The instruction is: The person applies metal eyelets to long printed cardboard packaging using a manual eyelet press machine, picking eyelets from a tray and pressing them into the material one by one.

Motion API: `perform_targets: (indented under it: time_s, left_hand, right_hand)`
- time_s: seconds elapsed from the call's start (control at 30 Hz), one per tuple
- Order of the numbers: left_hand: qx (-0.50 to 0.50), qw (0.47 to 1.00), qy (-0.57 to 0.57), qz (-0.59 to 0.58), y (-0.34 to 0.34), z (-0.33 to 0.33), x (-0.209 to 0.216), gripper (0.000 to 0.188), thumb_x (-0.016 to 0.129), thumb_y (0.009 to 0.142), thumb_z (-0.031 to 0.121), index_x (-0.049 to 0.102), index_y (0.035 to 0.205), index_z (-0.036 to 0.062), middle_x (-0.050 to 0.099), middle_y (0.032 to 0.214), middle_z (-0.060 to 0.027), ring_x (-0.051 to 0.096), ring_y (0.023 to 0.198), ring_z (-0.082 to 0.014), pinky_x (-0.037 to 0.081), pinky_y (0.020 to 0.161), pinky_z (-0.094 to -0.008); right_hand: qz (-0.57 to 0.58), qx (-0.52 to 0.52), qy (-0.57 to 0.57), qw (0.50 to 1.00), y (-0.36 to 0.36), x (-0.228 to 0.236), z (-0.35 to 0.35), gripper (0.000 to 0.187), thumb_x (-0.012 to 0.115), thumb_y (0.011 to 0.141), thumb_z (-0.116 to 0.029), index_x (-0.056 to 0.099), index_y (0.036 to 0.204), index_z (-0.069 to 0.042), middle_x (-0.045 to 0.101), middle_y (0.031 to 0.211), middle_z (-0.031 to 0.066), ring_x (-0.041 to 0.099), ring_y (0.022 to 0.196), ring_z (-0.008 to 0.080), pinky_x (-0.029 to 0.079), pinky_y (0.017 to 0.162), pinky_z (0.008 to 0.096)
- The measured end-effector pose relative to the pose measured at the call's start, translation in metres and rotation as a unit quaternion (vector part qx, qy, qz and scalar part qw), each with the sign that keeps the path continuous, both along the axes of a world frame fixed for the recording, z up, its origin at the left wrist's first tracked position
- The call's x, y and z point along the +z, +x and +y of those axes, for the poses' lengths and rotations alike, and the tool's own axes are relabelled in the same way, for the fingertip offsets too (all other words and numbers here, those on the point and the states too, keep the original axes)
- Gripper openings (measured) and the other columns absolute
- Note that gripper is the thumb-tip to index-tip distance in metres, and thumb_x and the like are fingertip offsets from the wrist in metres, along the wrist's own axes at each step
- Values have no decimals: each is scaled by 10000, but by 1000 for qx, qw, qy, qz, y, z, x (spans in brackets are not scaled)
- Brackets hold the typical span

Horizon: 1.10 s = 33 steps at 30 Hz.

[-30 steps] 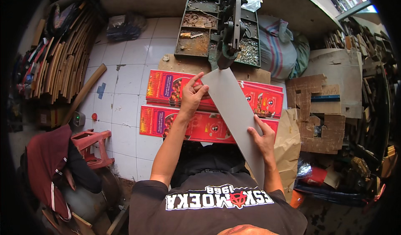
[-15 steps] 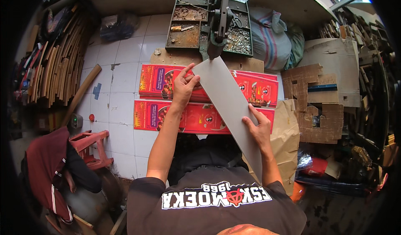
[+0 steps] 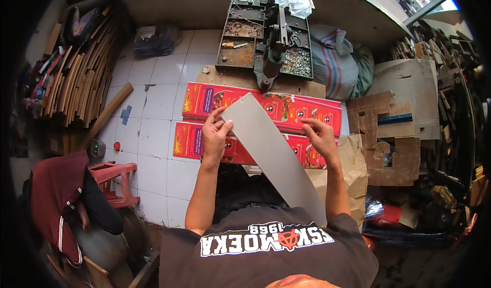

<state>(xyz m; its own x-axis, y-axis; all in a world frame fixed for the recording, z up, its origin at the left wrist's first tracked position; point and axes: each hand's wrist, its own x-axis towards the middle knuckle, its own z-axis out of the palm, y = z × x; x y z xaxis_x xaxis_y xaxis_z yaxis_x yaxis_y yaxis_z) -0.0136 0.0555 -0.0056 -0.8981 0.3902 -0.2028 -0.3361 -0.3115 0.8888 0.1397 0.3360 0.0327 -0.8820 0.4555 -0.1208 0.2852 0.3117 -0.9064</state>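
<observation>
A long grey panel (image 3: 273, 152) slants from below the press toward my right side, its lower end against my shirt. My left hand (image 3: 215, 135) is closed on its upper left edge, thumb on top. A small round mark, perhaps an eyelet, shows near the panel's top corner. My right hand (image 3: 320, 137) hovers off the panel's right edge, fingers loosely bent and apart, with nothing visible in them. Beneath lie two stacks of red printed panels, a far stack (image 3: 322, 115) and a near stack (image 3: 187, 139). The dark hand press (image 3: 271, 68) stands just beyond the panel's top.
Trays (image 3: 240, 50) of small metal parts flank the press; scissors (image 3: 295, 38) lie in the right one. A striped sack (image 3: 335, 68) and cut cardboard (image 3: 383, 152) are on the right. At left are a red plastic stool (image 3: 117, 183), a cardboard tube (image 3: 110, 114) and another person's maroon sleeve (image 3: 59, 191).
The grey panel has come away from under the press, back toward me. My right hand has let go of its edge and lifted off. My left hand still holds it.
</observation>
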Motion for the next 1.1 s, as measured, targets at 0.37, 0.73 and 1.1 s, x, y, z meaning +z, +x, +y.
perform_targets:
  time_s: [0.37, 0.73, 1.1]
  left_hand:
    - [-7, 999, 17, -33, -3, 3, -18, 551, 630, 892, 34, 390, 1385, -24, 698, 873, -104, 688, 679, -137, 595, 521, -248]
    - [-1, 998, 26, -55, -1, -5, -12, 566, 648, 884, 31, 389, 1385, -19, 663, 792, -67, 678, 635, -140, 598, 519, -255]
    - [-12, 998, 24, -61, -2, -2, -7, 573, 653, 890, 45, 383, 1392, -3, 646, 773, -49, 674, 650, -127, 601, 528, -253]
  right_hand:
    - [-1, 116, 454, 883, -220, -35, 102, 310, 594, 792, -21, 742, 1048, -115, 654, 1003, 172, 638, 996, 350, 515, 871, 448]
    - [74, 109, 430, 893, -228, -41, 105, 125, 672, 766, -103, 704, 811, 9, 686, 828, 197, 682, 820, 359, 546, 762, 421]
    - [109, 144, 38, 983, -191, -59, 62, 206, 824, 768, -125, 682, 798, 22, 649, 658, 23, 577, 634, 42, 484, 575, 242]
